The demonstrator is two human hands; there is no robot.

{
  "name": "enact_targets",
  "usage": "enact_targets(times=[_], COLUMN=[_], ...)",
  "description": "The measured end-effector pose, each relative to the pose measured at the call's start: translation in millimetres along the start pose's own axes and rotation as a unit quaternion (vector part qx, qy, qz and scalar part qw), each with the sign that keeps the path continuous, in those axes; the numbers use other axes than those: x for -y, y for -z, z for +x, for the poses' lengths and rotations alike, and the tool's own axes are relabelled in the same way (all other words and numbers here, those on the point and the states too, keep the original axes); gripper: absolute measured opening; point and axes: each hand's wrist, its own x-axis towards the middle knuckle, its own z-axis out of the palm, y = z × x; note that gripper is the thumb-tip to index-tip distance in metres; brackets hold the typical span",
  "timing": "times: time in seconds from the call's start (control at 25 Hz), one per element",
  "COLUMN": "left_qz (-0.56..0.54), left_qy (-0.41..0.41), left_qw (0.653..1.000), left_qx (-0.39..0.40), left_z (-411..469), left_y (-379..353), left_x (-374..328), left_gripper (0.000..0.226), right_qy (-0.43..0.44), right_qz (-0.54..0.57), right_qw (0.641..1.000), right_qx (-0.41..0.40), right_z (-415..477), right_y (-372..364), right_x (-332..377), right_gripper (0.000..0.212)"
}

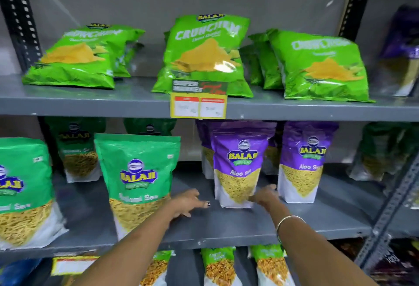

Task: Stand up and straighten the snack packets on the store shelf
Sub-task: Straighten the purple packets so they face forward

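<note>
On the middle shelf (226, 224) a purple Aloo Sev packet (238, 163) stands upright. My right hand (265, 196) touches its lower right corner, fingers spread along the pouch side. My left hand (188, 201) hovers open just left of that packet, above the shelf, holding nothing. A second purple packet (303, 161) stands to the right. A green Sev packet (138, 179) stands left of my left hand, leaning slightly. Another green one (22, 190) stands at the far left.
The top shelf (113, 102) carries green Crunchem bags: one leaning back at the left (77, 56), one upright in the middle (204, 52), a row at the right (317, 65). A yellow price tag (199, 106) hangs on its edge. More packets (220, 265) stand below. A slotted upright (390, 204) frames the right.
</note>
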Motion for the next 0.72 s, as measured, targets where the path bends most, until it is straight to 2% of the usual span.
enact_targets(times=[0.04, 0.12, 0.24, 0.28, 0.4, 0.56, 0.64, 0.72], left_qz=[-0.042, -0.091, -0.16, -0.177, -0.192, -0.194, -0.183, -0.148], left_qy=[-0.019, -0.06, -0.096, -0.102, -0.093, -0.08, -0.075, -0.07], left_qw=[0.998, 0.989, 0.97, 0.965, 0.96, 0.96, 0.961, 0.968], left_qx=[-0.041, -0.098, -0.159, -0.164, -0.181, -0.183, -0.193, -0.19], left_z=[12, 30, 48, 52, 50, 27, 25, 32], left_y=[-14, -37, -52, -55, -65, -78, -81, -81], left_x=[-10, -29, -47, -51, -51, -46, -35, -19], left_gripper=[0.075, 0.083, 0.06, 0.052, 0.048, 0.047, 0.047, 0.055], right_qy=[0.005, 0.08, 0.194, 0.224, 0.246, 0.215, 0.217, 0.22], right_qz=[0.067, 0.185, 0.264, 0.275, 0.294, 0.268, 0.26, 0.225], right_qw=[0.998, 0.976, 0.918, 0.902, 0.886, 0.909, 0.91, 0.922], right_qx=[0.003, 0.081, 0.221, 0.247, 0.259, 0.235, 0.238, 0.225], right_z=[19, 50, 66, 64, 58, 35, 23, 15], right_y=[6, 13, 15, 16, 17, 24, 25, 23], right_x=[-7, -16, -19, -17, -18, -29, -35, -42], right_gripper=[0.109, 0.109, 0.065, 0.056, 0.044, 0.043, 0.048, 0.091])
